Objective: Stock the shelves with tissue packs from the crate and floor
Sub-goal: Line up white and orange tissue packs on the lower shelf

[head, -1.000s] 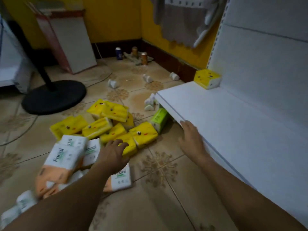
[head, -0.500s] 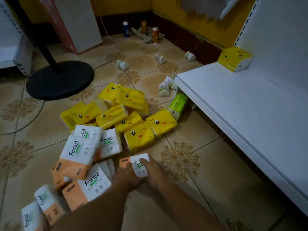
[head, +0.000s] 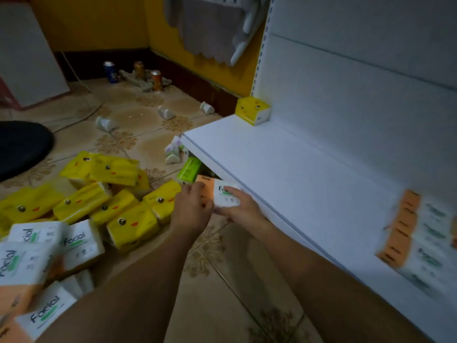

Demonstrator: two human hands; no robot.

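Note:
Both hands hold one white-and-orange Facial tissue pack (head: 223, 194) just off the front edge of the low white shelf (head: 284, 174). My left hand (head: 191, 209) grips its orange end and my right hand (head: 241, 206) its white end. A row of the same packs (head: 418, 241) lies on the shelf at the right, blurred. One yellow pack (head: 252, 110) sits at the shelf's far corner. Yellow packs (head: 111, 196) and more Facial packs (head: 44, 258) lie heaped on the floor at the left. A green pack (head: 189, 170) leans under the shelf edge.
A black round fan base (head: 22, 147) is on the tiled floor at far left. Three cans (head: 138, 71) stand by the back wall. Small white shelf brackets (head: 165, 112) are scattered on the tiles. A white panel (head: 27, 58) leans on the yellow wall.
Both hands closed on a Facial pack on the floor and lifted it up and right to the shelf edge. The view swung right, showing packs on the shelf.

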